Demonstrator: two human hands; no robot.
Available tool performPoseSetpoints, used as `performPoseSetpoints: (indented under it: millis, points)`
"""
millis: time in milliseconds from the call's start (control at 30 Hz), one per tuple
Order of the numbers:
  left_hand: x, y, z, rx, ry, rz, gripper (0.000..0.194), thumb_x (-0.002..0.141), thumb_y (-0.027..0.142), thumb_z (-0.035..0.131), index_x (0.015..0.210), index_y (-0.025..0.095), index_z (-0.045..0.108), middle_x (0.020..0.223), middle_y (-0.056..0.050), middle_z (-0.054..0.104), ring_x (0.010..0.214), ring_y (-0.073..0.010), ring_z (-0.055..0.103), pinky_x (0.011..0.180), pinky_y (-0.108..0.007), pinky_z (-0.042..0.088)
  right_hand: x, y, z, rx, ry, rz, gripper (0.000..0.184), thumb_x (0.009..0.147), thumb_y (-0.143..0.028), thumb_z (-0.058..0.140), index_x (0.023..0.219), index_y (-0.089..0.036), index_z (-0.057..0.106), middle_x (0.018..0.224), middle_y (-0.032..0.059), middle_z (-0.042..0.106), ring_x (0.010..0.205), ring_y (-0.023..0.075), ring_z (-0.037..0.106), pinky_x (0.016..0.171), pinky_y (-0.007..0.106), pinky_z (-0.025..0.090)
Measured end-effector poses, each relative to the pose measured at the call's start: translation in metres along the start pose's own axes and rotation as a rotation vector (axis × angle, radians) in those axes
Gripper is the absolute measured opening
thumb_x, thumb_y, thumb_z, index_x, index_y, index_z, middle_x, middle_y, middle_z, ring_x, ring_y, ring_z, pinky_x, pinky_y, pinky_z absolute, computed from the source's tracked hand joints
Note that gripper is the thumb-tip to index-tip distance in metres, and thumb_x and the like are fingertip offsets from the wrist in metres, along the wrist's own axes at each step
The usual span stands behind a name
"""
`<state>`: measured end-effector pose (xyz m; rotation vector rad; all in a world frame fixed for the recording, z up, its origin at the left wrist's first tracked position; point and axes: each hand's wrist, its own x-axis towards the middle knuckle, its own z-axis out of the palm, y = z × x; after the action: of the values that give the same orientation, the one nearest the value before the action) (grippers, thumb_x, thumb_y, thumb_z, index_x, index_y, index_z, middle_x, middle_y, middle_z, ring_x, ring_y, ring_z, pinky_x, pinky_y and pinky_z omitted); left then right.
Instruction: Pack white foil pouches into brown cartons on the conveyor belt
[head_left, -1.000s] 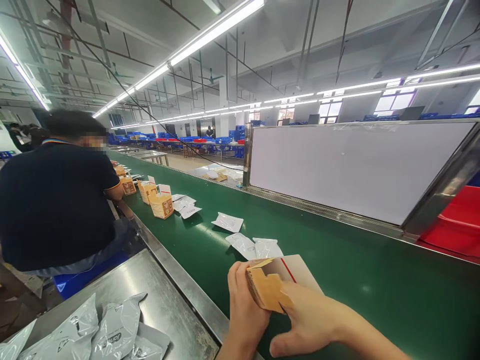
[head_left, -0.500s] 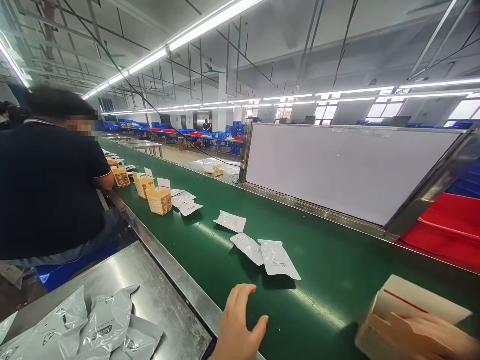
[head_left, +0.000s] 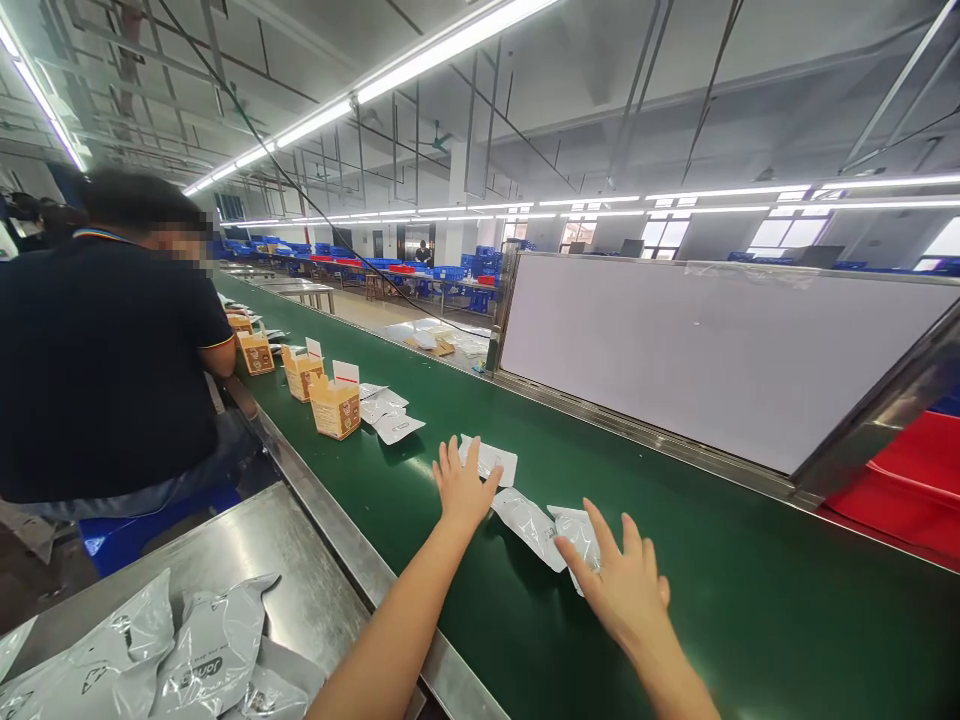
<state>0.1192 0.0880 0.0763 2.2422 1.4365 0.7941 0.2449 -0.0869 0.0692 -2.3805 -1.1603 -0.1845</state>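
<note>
My left hand (head_left: 460, 489) stretches out over the green conveyor belt (head_left: 720, 580), fingers spread, its fingertips on a white plastic pouch (head_left: 496, 460). My right hand (head_left: 619, 576) is also open with fingers apart, resting on the nearest of two more white pouches (head_left: 582, 529), beside the middle pouch (head_left: 529, 522). Neither hand holds anything. Farther up the belt stand open brown cardboard boxes (head_left: 336, 407) with more white pouches (head_left: 392, 420) lying next to them.
A person in a dark shirt (head_left: 105, 370) sits at the belt's left. A steel side table (head_left: 247, 560) near me carries a pile of grey pouches (head_left: 187, 660). A white panel (head_left: 712, 350) lines the belt's far side; red bins (head_left: 915, 470) stand at right.
The cardboard box my hands held a second ago went off to the right and out of view. Both hands have since reached forward onto the white pouches.
</note>
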Motion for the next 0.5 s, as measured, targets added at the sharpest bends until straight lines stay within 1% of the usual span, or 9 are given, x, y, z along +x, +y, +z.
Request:
performPoseSetpoints:
  millis: [33,67,133,200,300,333,400,467,500]
  points:
    - [0.014,0.005,0.007,0.006,-0.043,0.006,0.063,0.086,0.054,0.045,0.142,0.027,0.034,0.154,-0.014,0.014,0.141,-0.0398,0.006,0.108,-0.064,0.012,0.008,-0.006,0.017,-0.034,-0.087,0.095,0.074,0.079,-0.076,0.034,0.138,-0.031,0.044,0.143,0.0195,0.034,0.125,0.0514,0.034,0.082,0.070,0.037]
    - [0.026,0.009,0.015,0.007,-0.091,0.026,0.066,0.083,0.059,0.046,0.142,0.032,0.033,0.155,-0.013,0.010,0.140,-0.0418,0.003,0.107,-0.067,0.010,0.013,-0.010,0.033,-0.063,-0.155,0.149,0.076,0.078,-0.077,0.034,0.139,-0.034,0.040,0.146,0.0201,0.030,0.124,0.0529,0.033,0.079,0.070,0.037]
    - [0.040,0.014,0.032,0.019,-0.220,0.096,0.072,0.077,0.068,0.050,0.140,0.039,0.033,0.156,-0.009,0.008,0.140,-0.0439,0.001,0.104,-0.071,0.009,0.018,-0.012,0.056,-0.126,-0.226,0.120,0.076,0.075,-0.078,0.038,0.138,-0.036,0.040,0.147,0.0193,0.027,0.125,0.0528,0.033,0.078,0.070,0.036]
    - [0.043,0.016,0.048,0.042,-0.351,0.192,0.067,0.075,0.070,0.049,0.134,0.041,0.042,0.154,-0.006,0.018,0.140,-0.0430,0.003,0.104,-0.071,0.003,0.017,-0.008,0.070,-0.205,-0.190,0.045,0.073,0.076,-0.076,0.041,0.136,-0.036,0.044,0.147,0.0186,0.028,0.124,0.0518,0.033,0.080,0.069,0.035]
    - [0.034,0.013,0.059,0.090,-0.477,0.323,0.051,0.084,0.066,0.036,0.121,0.039,0.058,0.146,-0.003,0.037,0.141,-0.0392,0.005,0.105,-0.069,-0.006,0.015,0.002,0.077,-0.262,-0.111,-0.069,0.062,0.079,-0.065,0.045,0.130,-0.031,0.052,0.141,0.0188,0.034,0.115,0.0471,0.045,0.080,0.060,0.040]
    - [0.030,0.011,0.059,0.106,-0.495,0.352,0.051,0.086,0.064,0.032,0.119,0.038,0.060,0.144,-0.003,0.041,0.141,-0.0383,0.005,0.105,-0.070,-0.005,0.015,0.007,0.078,-0.255,-0.093,-0.113,0.058,0.081,-0.060,0.045,0.128,-0.028,0.054,0.139,0.0187,0.035,0.110,0.0438,0.050,0.079,0.056,0.042]
    - [0.024,0.006,0.055,0.132,-0.504,0.383,0.053,0.086,0.065,0.031,0.122,0.037,0.058,0.145,-0.004,0.039,0.141,-0.0377,0.010,0.105,-0.070,0.005,0.017,0.017,0.079,-0.199,-0.057,-0.219,0.051,0.082,-0.052,0.044,0.122,-0.024,0.059,0.133,0.0181,0.039,0.102,0.0367,0.055,0.082,0.051,0.045]
    - [0.020,0.001,0.049,0.159,-0.472,0.371,0.055,0.086,0.066,0.031,0.125,0.035,0.056,0.151,-0.006,0.029,0.139,-0.0388,0.017,0.103,-0.069,0.016,0.019,0.029,0.079,-0.114,-0.021,-0.295,0.049,0.081,-0.048,0.042,0.116,-0.021,0.062,0.127,0.0168,0.044,0.098,0.0323,0.057,0.086,0.049,0.045]
    - [0.020,-0.002,0.046,0.179,-0.448,0.349,0.056,0.086,0.065,0.032,0.125,0.033,0.055,0.153,-0.008,0.022,0.138,-0.0402,0.018,0.102,-0.069,0.020,0.020,0.036,0.079,-0.071,-0.020,-0.306,0.049,0.079,-0.048,0.042,0.115,-0.021,0.062,0.125,0.0157,0.046,0.095,0.0309,0.059,0.084,0.047,0.047]
